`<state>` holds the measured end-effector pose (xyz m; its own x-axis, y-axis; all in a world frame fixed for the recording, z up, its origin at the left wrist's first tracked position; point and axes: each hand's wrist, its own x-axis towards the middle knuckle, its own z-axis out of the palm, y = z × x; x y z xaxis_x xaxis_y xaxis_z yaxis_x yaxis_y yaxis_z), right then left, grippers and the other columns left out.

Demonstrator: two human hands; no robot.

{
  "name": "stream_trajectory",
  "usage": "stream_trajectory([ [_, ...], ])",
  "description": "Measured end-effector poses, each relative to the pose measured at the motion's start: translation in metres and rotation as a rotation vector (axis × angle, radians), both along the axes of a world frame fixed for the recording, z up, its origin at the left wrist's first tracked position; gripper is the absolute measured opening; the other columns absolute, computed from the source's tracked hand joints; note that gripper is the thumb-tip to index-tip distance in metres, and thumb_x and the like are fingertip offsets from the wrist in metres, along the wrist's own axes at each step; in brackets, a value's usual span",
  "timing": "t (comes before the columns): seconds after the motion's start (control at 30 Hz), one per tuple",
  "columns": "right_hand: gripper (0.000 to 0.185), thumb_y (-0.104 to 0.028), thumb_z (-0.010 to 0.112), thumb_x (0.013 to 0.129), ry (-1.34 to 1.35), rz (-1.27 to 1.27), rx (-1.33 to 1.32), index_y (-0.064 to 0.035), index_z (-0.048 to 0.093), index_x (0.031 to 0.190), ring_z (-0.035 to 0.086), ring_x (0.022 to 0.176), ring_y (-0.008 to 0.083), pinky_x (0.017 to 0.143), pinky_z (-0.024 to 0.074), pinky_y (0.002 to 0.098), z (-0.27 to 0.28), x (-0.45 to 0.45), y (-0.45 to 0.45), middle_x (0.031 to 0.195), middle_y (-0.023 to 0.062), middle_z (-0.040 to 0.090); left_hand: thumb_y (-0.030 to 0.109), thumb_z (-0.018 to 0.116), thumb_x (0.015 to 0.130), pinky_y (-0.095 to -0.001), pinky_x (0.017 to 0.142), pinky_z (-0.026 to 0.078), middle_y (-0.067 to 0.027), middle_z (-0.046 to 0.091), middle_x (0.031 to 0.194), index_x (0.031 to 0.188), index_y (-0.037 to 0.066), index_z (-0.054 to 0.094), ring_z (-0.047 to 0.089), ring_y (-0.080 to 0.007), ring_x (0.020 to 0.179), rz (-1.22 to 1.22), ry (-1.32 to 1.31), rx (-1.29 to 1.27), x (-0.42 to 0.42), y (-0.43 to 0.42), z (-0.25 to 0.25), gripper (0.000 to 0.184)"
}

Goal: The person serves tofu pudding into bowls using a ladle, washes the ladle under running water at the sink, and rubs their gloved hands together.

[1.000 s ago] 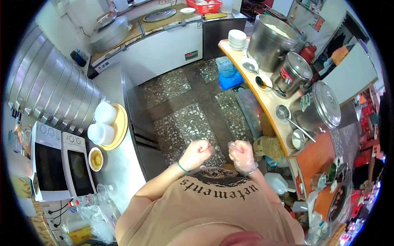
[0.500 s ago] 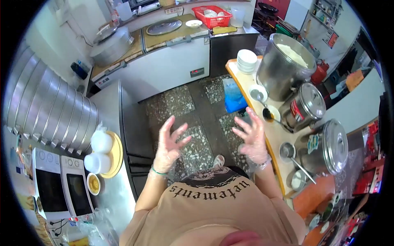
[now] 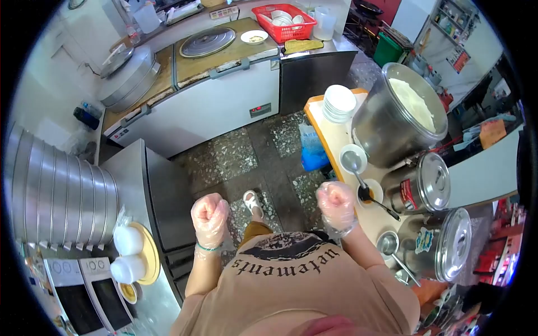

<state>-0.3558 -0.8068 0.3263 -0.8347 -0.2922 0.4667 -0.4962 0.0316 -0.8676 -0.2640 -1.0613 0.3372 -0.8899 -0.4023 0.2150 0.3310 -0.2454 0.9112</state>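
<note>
Along the right, light-topped counter [image 3: 336, 134] with orange-brown edge. On it, biggest first: tall open steel pot [image 3: 386, 137], off-white contents up near the rim; lidded steel pot with sticker [image 3: 417, 260]; smaller lidded pot with red label [image 3: 397, 187]. Contents of both lidded ones hidden. Far side: red basket [image 3: 284, 32], loaded with white dishes. Over left: round yellow tray [image 3: 150, 263], two white tubs on it. Mid-size, front of torso: clear plastic gloves [image 3: 208, 239], one per hand; thin, shiny, see-through, drawn snug over knuckles, wrinkled and loose at wrists. Left hand [image 3: 209, 215] out ahead of the body, forearm pointing forward, green band at wrist, fingers curled together into a fist. Right hand [image 3: 336, 203] likewise fisted, fingers together, close by counter edge and bowls, well apart from left. Can't see inside either fist. Smaller: stack of white plates [image 3: 339, 103] at counter's far end; bowl with dark ladle [image 3: 378, 187], some brown liquid in it; just beside, white bowl [image 3: 363, 155] with metal ladle resting inside.
</note>
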Motion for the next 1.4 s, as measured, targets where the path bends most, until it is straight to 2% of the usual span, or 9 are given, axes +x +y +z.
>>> stream_trajectory([
  [0.17,0.04,0.014,0.053,0.078,-0.277,-0.133,-0.325,-0.0078,0.024,0.061,0.029,0.051,0.0094,0.046,0.0249,0.0283,-0.006,-0.078,-0.038,0.057,-0.0014,0.032,0.005,0.061,0.086,-0.025,0.051,0.038,-0.001,0.046,0.076,0.073,0.012,0.042,0.044,-0.0115,0.056,-0.122,0.198,0.167,-0.102,-0.058,-0.005,0.023],
  [0.23,0.019,-0.006,0.07,0.078,-0.284,0.123,-0.435,-0.0085,0.051,0.081,0.053,0.076,0.0145,0.061,0.0425,0.0276,-0.009,-0.119,-0.05,0.088,0.0063,0.055,0.027,0.068,0.084,-0.0402,0.084,0.049,-0.0111,0.049,0.119,0.119,0.01,0.047,0.058,-0.0279,0.099,-0.132,0.184,0.267,-0.15,-0.069,0.018,0.044],
  [0.3,0.095,-0.038,0.085,0.063,-0.171,0.068,-0.522,-0.0135,0.033,0.139,0.045,0.121,0.0332,0.091,0.0443,0.0428,0.032,-0.148,-0.094,0.141,0.0166,0.034,0.065,0.073,0.062,-0.0562,0.109,0.02,-0.0097,0.004,0.153,0.149,0.02,0.001,0.009,-0.036,0.14,-0.184,0.105,0.171,-0.191,-0.097,0.025,0.121],
  [0.4,0.149,-0.06,0.086,0.042,-0.127,0.052,-0.411,-0.0175,-0.011,0.147,0.012,0.138,0.0422,0.105,0.0279,0.0548,0.033,-0.198,-0.111,0.154,0.0141,-0.006,0.072,0.069,0.059,-0.0597,0.107,0.021,-0.0088,0.002,0.154,0.148,0.02,0.001,0.009,-0.0355,0.14,-0.161,0.184,0.056,-0.246,-0.139,0.028,0.124],
  [0.63,0.103,-0.034,0.088,0.056,-0.422,-0.051,-0.561,-0.0132,0.029,0.137,0.04,0.126,0.0343,0.094,0.0464,0.0443,0.03,-0.279,-0.145,0.146,0.0154,0.026,0.056,0.073,0.07,-0.0355,0.084,0.043,-0.0067,0.04,0.129,0.128,0.015,0.039,0.047,-0.0209,0.106,-0.22,0.167,0.103,-0.34,-0.206,0.002,0.079],
  [0.67,0.057,-0.018,0.083,0.065,-0.378,-0.036,-0.584,-0.0118,0.045,0.108,0.055,0.095,0.02,0.075,0.0499,0.0237,0.034,-0.296,-0.15,0.123,0.0117,0.046,0.034,0.072,0.079,-0.0263,0.066,0.035,-0.0016,0.047,0.092,0.094,0.014,0.044,0.041,-0.0125,0.077,-0.166,0.248,0.179,-0.357,-0.199,0.01,0.037],
  [0.77,0.038,-0.01,0.076,0.07,-0.299,-0.046,-0.625,-0.0133,0.041,0.085,0.043,0.066,0.0113,0.056,0.0361,0.0192,0.015,-0.356,-0.154,0.095,0.0052,0.046,0.011,0.064,0.085,-0.0252,0.057,0.028,0.0013,0.038,0.074,0.075,0.013,0.036,0.032,-0.0102,0.062,-0.059,0.186,0.181,-0.387,-0.218,-0.001,0.03],
  [0.93,0.042,0.01,0.058,0.079,-0.242,-0.113,-0.46,-0.01,0.027,0.058,0.028,0.053,0.0079,0.049,0.0264,0.0252,0.006,-0.454,-0.185,0.057,-0.0044,0.031,-0.005,0.053,0.085,-0.0252,0.045,0.017,0.0038,0.025,0.059,0.062,0.013,0.025,0.019,-0.0068,0.048,0.113,0.149,0.147,-0.447,-0.229,0.006,0.04],
  [1.4,0.039,-0.014,0.061,0.086,-0.313,0.238,0.178,-0.0027,0.033,0.061,0.025,0.056,0.0123,0.048,0.0282,0.0313,-0.027,-0.676,-0.201,0.058,0.0043,0.026,-0.007,0.052,0.081,-0.0236,0.046,0.022,0.0039,0.029,0.06,0.061,0.013,0.027,0.026,-0.0073,0.05,-0.062,-0.149,0.05,-0.672,-0.158,-0.008,0.038],
])
